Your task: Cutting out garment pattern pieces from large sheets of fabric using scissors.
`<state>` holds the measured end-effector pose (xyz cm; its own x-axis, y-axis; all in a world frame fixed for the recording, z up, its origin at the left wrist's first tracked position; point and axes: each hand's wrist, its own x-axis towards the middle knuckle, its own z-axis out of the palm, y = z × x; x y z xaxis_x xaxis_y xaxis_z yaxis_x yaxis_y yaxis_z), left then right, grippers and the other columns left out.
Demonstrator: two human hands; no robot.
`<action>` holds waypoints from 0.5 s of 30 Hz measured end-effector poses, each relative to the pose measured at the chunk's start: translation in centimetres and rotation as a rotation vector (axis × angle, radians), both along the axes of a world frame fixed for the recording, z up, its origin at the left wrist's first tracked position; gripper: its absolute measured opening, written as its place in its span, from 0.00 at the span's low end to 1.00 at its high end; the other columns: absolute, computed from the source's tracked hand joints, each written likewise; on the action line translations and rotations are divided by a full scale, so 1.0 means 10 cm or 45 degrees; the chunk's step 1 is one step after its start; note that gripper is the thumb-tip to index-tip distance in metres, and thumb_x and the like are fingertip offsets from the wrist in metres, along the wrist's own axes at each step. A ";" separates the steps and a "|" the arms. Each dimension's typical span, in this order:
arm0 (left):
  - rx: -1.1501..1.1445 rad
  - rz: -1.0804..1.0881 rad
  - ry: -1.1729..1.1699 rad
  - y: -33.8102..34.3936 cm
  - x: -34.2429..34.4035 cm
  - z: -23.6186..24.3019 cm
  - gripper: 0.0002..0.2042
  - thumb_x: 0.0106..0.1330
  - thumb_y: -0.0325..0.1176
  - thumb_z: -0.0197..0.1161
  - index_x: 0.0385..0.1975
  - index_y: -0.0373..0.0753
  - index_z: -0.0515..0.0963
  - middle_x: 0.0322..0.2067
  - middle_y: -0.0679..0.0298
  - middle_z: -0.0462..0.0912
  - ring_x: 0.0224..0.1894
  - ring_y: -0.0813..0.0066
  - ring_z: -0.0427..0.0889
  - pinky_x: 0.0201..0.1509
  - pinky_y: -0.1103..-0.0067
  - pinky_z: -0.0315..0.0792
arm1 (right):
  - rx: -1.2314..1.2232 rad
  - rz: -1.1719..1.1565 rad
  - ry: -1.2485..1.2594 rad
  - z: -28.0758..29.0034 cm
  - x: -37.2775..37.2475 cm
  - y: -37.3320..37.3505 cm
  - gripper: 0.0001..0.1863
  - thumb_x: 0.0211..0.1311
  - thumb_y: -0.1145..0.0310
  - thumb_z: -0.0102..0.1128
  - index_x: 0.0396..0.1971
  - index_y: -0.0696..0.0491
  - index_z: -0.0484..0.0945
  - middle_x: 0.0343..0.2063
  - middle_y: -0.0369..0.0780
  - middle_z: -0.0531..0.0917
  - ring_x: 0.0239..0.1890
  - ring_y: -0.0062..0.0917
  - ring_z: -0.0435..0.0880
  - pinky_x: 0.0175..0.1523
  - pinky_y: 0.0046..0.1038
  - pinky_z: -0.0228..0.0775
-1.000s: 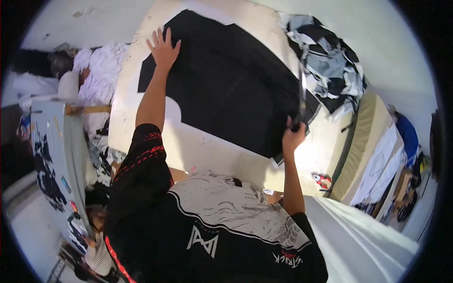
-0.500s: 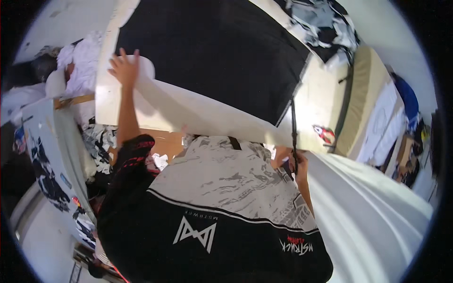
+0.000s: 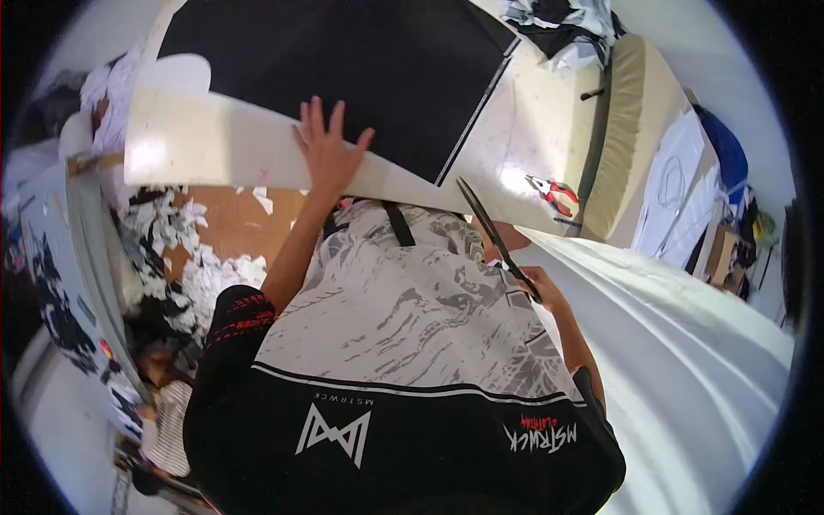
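Black fabric [image 3: 343, 60] lies flat on a white table [image 3: 240, 146]. A rounded white notch shows at its near left edge, and a pale line runs along its right edge. My left hand [image 3: 330, 150], fingers spread, rests on the fabric's near edge. Close to my body at the right, my right hand [image 3: 542, 287] is closed round the handles of long dark scissors [image 3: 487, 221]. Their blades slant up and left, with the tips just below the fabric's near right corner. My fingers partly hide the handles.
Red-handled pliers [image 3: 554, 196] lie on the table's right part, beside a beige fabric roll [image 3: 625, 129]. White cloth [image 3: 669, 343] drapes at right. Fabric scraps [image 3: 215, 279] litter the floor at left; more scraps [image 3: 566, 34] are heaped far right. Another person [image 3: 172, 429] is at lower left.
My left hand has moved right along the fabric's near edge. The scissors have gone from upright to slanting left, and the view has shifted, showing more floor.
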<state>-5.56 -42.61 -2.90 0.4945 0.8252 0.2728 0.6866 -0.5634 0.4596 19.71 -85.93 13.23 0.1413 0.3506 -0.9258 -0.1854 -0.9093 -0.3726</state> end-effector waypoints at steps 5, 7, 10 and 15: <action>0.025 0.033 0.052 -0.95 0.18 -0.06 0.48 0.62 0.68 0.69 0.77 0.42 0.67 0.80 0.42 0.54 0.82 0.37 0.51 0.78 0.35 0.44 | 0.150 0.290 0.024 -0.22 0.47 -0.03 0.10 0.76 0.66 0.61 0.31 0.52 0.79 0.23 0.26 0.74 0.27 0.12 0.70 0.32 0.22 0.61; 0.032 0.114 0.085 -0.97 0.16 0.14 0.47 0.63 0.67 0.70 0.76 0.41 0.68 0.79 0.42 0.56 0.80 0.37 0.55 0.78 0.37 0.47 | 0.182 0.258 0.201 -0.28 0.53 0.17 0.15 0.77 0.63 0.58 0.25 0.48 0.76 0.18 0.25 0.69 0.21 0.12 0.65 0.29 0.22 0.55; -0.005 0.054 -0.201 -1.42 0.23 0.38 0.34 0.65 0.53 0.76 0.65 0.38 0.78 0.63 0.43 0.79 0.64 0.44 0.79 0.65 0.54 0.74 | 0.129 0.300 0.235 -0.52 0.78 0.05 0.15 0.74 0.62 0.62 0.25 0.48 0.75 0.20 0.28 0.72 0.20 0.14 0.69 0.27 0.21 0.59; -1.569 0.179 -0.324 -1.94 0.34 0.47 0.22 0.72 0.45 0.72 0.56 0.33 0.83 0.41 0.56 0.90 0.32 0.70 0.87 0.39 0.74 0.83 | 0.182 0.285 0.461 -0.58 0.87 0.19 0.16 0.75 0.57 0.63 0.26 0.48 0.80 0.19 0.24 0.71 0.22 0.11 0.69 0.28 0.20 0.54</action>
<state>-2.15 -62.02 1.83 0.4287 0.6403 -0.6373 0.5206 0.4014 0.7535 28.45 -84.08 7.40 -0.2771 0.4638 -0.8415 -0.1317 -0.8858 -0.4449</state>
